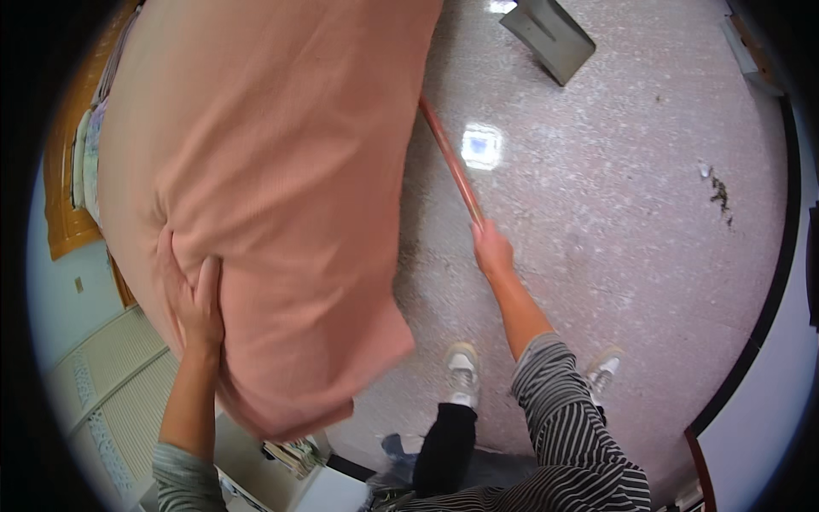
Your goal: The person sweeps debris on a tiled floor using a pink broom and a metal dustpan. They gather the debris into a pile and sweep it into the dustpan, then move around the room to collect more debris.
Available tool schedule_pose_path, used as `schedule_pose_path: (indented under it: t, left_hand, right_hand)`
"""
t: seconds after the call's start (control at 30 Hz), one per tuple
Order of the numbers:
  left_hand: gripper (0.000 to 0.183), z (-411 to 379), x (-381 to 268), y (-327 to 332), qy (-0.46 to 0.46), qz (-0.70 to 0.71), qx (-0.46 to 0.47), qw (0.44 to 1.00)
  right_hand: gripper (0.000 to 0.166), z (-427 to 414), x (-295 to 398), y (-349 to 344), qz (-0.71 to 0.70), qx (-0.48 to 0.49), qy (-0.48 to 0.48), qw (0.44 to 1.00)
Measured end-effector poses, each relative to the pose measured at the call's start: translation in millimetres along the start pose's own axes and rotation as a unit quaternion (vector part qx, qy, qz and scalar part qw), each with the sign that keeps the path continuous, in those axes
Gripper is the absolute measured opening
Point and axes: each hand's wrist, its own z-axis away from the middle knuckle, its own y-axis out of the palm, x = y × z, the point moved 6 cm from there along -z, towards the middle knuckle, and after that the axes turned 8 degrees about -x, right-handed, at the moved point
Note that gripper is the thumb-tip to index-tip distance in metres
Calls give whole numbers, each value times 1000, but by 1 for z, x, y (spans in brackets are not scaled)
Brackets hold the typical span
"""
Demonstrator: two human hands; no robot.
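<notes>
My left hand [195, 307] presses into the pink fabric cover [288, 192] of a bed, its fingers sunk among the folds. The fabric hangs over the bed's side and ends in a corner near my legs. My right hand [492, 248] is closed around a reddish-brown pole [451, 160], whose far end passes out of sight under or behind the hanging fabric. A grey dustpan [551, 40] lies on the floor beyond, at the top. A small pile of dark debris [720, 195] is on the floor at the right.
A wooden headboard [67, 224] and folded bedding [86, 160] are at the left. A drawer or open box with books [294, 457] is below the fabric. A dark skirting [777, 288] borders the floor at the right. My shoes [462, 371] stand on the speckled floor.
</notes>
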Motion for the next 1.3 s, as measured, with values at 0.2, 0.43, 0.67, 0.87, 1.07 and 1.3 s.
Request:
schedule_pose_path:
  t: [0.2, 0.43, 0.67, 0.87, 1.07, 1.3]
  left_hand:
    - [57, 2, 29, -7, 25, 22, -17, 999]
    - [59, 3, 33, -5, -15, 87, -7, 996]
    - [56, -2, 34, -2, 9, 62, -15, 998]
    - [52, 1, 25, -16, -1, -57, -1, 998]
    - [53, -5, 20, -10, 43, 65, -53, 996]
    - [57, -7, 10, -17, 56, -41, -69, 995]
  right_hand:
    - [36, -74, 121, 107, -111, 36, -104, 988]
    - [35, -27, 152, 183, 0, 171, -227, 959]
    - [34, 22, 138, 207, 141, 252, -335, 897]
    - [33, 50, 103, 138, 188, 339, -298, 872]
    - [33, 49, 33, -2, 175, 243, -241, 923]
    - [35, 91, -76, -180, 267, 200, -127, 934]
